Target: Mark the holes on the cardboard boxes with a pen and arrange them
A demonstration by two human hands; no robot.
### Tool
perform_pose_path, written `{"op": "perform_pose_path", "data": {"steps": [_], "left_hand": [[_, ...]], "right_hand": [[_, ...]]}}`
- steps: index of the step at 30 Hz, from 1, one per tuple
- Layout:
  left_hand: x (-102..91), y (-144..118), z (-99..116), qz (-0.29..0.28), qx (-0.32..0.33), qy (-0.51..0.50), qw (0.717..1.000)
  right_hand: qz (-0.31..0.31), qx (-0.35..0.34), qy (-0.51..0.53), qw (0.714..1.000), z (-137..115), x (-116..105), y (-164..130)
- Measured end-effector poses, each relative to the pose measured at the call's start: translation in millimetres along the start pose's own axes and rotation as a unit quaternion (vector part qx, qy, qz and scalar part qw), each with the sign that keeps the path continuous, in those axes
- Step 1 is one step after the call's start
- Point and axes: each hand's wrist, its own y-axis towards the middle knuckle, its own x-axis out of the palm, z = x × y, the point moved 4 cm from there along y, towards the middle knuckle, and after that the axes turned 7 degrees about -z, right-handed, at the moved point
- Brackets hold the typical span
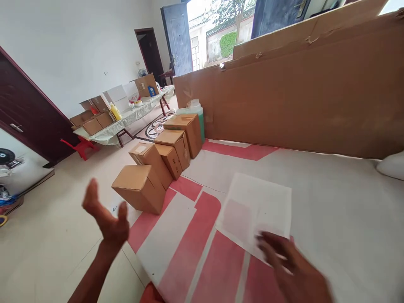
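My left hand (107, 221) is raised in the air over the floor, palm up, fingers apart and holding nothing; the nearest thing is a closed cardboard box (139, 188) just beyond it. My right hand (292, 267) is blurred, fingers spread, resting on the near edge of a thin white sheet (257, 208). That sheet lies flat on a white surface with red stripes (189, 248).
Several closed cardboard boxes (175, 145) stand in a row along the surface's left edge, with a white and green container (194, 110) behind them. A tall cardboard panel (299, 97) walls the far side. A table (126, 120) with boxes and a red stool (80, 147) stand at the left wall.
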Motion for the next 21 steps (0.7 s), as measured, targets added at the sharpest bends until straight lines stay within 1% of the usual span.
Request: {"op": "perform_pose_path", "data": {"steps": [1, 2, 3, 4, 5, 6, 7, 8, 9, 10, 11, 12, 13, 15, 17, 19, 21], "left_hand": [[-8.9, 9.4, -30.2, 0.019, -0.069, -0.009, 0.997], [-11.0, 12.6, -60.6, 0.016, -0.158, -0.045, 0.986], [-6.8, 9.3, -88.8, -0.004, -0.247, -0.094, 0.964], [1.4, 1.3, -111.3, -0.031, -0.306, -0.128, 0.943], [12.4, -10.2, -128.2, -0.063, -0.345, -0.157, 0.923], [24.8, -24.2, -139.7, -0.096, -0.369, -0.184, 0.906], [36.9, -39.4, -145.5, -0.129, -0.381, -0.208, 0.892], [47.3, -54.9, -146.2, -0.159, -0.386, -0.231, 0.879], [54.7, -69.8, -142.5, -0.183, -0.387, -0.251, 0.868], [58.6, -83.3, -135.1, -0.203, -0.385, -0.268, 0.860], [58.7, -95.0, -125.2, -0.219, -0.381, -0.281, 0.853], [55.6, -104.9, -113.4, -0.233, -0.377, -0.291, 0.848], [50.4, -112.7, -100.2, -0.249, -0.370, -0.298, 0.844], [38.5, -121.7, -70.6, -0.296, -0.331, -0.297, 0.845], [31.5, -123.6, -38.7, -0.350, -0.254, -0.291, 0.853], [33.9, -123.3, -8.6, -0.390, -0.174, -0.292, 0.856], [45.3, -124.4, 15.7, -0.414, -0.134, -0.307, 0.846]], "right_hand": [[-0.026, 0.021, -0.002, 0.999, -10.7, 36.5, 4.9], [-0.071, 0.046, -0.002, 0.996, -21.0, 76.5, 10.7], [-0.126, 0.037, 0.009, 0.991, -32.9, 117.7, 16.6], [-0.147, 0.018, 0.014, 0.989, -43.7, 154.9, 22.4], [-0.178, -0.003, 0.014, 0.984, -52.1, 190.3, 27.2], [-0.206, -0.017, 0.009, 0.978, -57.3, 221.7, 30.8], [-0.231, -0.030, 0.006, 0.972, -59.9, 248.2, 33.1], [-0.252, -0.044, 0.006, 0.967, -60.8, 269.0, 33.9], [-0.265, -0.055, 0.007, 0.963, -60.2, 283.3, 33.5], [-0.267, -0.064, 0.009, 0.961, -58.7, 290.7, 32.0], [-0.257, -0.069, 0.010, 0.964, -57.0, 290.8, 29.6], [-0.235, -0.068, 0.012, 0.970, -55.6, 283.7, 26.4], [-0.205, -0.064, 0.013, 0.977, -55.0, 270.1, 22.2], [-0.137, -0.045, 0.011, 0.990, -57.2, 228.5, 11.0], [-0.090, -0.017, -0.003, 0.996, -64.3, 179.0, -2.9], [-0.041, 0.006, -0.028, 0.999, -74.1, 131.8, -17.5], [0.012, 0.016, -0.054, 0.998, -81.8, 95.3, -31.2]]}}
